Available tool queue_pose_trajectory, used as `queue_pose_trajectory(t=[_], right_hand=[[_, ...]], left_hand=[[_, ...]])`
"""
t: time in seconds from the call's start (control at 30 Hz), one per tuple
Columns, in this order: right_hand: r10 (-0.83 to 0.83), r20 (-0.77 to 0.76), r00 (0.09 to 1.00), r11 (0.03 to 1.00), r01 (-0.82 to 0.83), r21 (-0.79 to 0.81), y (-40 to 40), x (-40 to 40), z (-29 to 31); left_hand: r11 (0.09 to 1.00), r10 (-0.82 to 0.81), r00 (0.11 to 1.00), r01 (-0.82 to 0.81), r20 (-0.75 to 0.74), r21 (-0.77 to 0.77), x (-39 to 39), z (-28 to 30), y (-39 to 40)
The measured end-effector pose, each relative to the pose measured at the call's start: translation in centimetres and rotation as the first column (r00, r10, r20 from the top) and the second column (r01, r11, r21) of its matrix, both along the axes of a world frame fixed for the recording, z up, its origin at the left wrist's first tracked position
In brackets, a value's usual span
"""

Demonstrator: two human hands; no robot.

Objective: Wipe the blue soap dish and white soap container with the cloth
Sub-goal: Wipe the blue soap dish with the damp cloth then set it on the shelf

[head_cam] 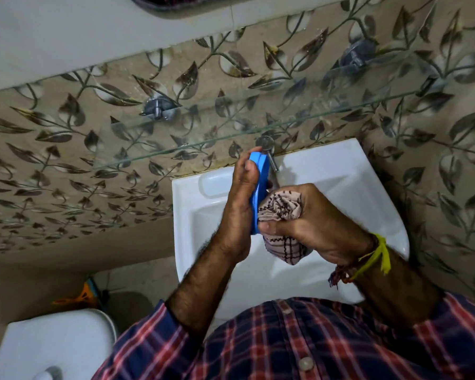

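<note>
White sink [340, 171] below two hands: one blue soap dish [258, 185], one cloth [280, 212].

No readable text, label or number anywhere

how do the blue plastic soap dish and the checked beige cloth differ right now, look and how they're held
The blue plastic soap dish is rigid, plain-coloured and stands on edge in the left hand. The checked beige cloth is soft, lined with dark stripes and bunched into a wad in the right hand.

The dish shows only a thin rim; the cloth bulges out above and below the fist.

Both are held over the white sink, and the cloth presses against the dish.
</note>
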State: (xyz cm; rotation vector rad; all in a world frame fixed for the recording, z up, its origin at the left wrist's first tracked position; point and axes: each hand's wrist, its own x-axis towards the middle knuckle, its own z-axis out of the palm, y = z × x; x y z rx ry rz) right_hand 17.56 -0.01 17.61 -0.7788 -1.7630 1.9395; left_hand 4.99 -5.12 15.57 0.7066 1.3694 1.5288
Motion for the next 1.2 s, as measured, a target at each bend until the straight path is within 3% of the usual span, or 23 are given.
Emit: queue_pose_trajectory(t=[0.1,0.23,0.43,0.5,0.57,0.63,0.77,0.87,0.93,1.1,1.2], right_hand=[[-0.043,-0.008,0.999,0.999,0.043,0.007,0.4,0.0,-0.1],[0.032,0.034,0.999,0.994,-0.035,0.099,-0.4,0.3,-0.1],[-0.076,-0.012,0.997,0.995,0.076,0.071,-1.0,-0.3,-0.6],[-0.145,0.007,0.989,0.978,0.142,0.153,-0.9,-0.6,-1.1],[-0.22,0.015,0.975,0.968,0.216,0.131,-0.8,-0.5,-1.3],[-0.226,0.016,0.974,0.973,0.225,0.049,-0.4,-0.3,-1.2],[-0.108,-0.034,0.994,0.966,0.097,-0.239,0.6,-0.2,-0.3],[-0.028,-0.059,0.998,0.883,-0.003,-0.469,1.4,-0.1,0.4],[0.033,-0.055,0.998,0.842,-0.058,-0.536,1.8,0.0,1.0],[0.029,-0.136,0.99,0.791,-0.106,-0.603,2.3,-0.7,2.1],[0.019,-0.149,0.989,0.792,-0.106,-0.602,2.3,-0.8,1.9]], left_hand=[[1.0,-0.007,0.999,0.008,0.045,-0.015,0.5,-0.1,-0.3],[1.0,0.017,0.999,-0.017,0.047,-0.005,0.4,0.3,-0.1],[0.991,0.095,0.994,-0.09,0.051,-0.102,0.5,0.6,-0.4],[0.996,0.06,0.994,-0.054,0.087,-0.071,-0.1,0.3,-0.7],[0.998,-0.041,0.993,0.046,0.106,-0.044,-0.6,-0.2,-1.3],[0.993,-0.11,0.994,0.11,-0.01,-0.036,-0.5,-1.3,-2.2],[0.994,-0.058,0.957,0.083,-0.283,0.076,-0.8,-1.9,-2.8],[0.96,-0.101,0.806,0.233,-0.583,0.157,-1.9,-1.8,-2.8],[0.937,-0.131,0.705,0.319,-0.697,0.146,-1.9,-1.5,-2.6],[0.963,-0.035,0.783,0.193,-0.621,0.189,-0.3,-0.9,-2.2],[0.979,0.026,0.761,0.112,-0.649,0.17,-0.5,-1.1,-2.7]])
